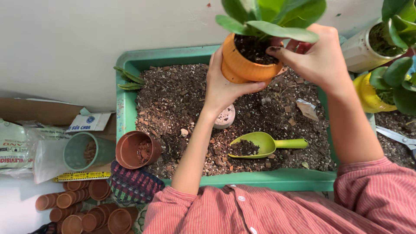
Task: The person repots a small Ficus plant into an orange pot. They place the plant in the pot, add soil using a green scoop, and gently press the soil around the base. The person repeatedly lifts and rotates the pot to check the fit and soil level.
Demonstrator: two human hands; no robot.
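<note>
My left hand (223,89) grips the side and bottom of an orange ribbed pot (240,65), held above a green tray (268,180) full of dark soil. A plant with broad green leaves (271,15) stands in the pot. My right hand (310,56) rests on the pot's rim, fingers pressing into its soil beside the stem. A lime-green scoop (264,145) with some soil in it lies on the tray's soil below my hands. A small pale pink pot (225,117) lies half buried under my left wrist.
A brown pot (136,149) and a grey-green pot (82,151) stand left of the tray. Several small terracotta pots (86,212) lie at lower left by plastic bags. A white potted plant (368,47), a yellow pot (368,95) and scissors (396,136) are at right.
</note>
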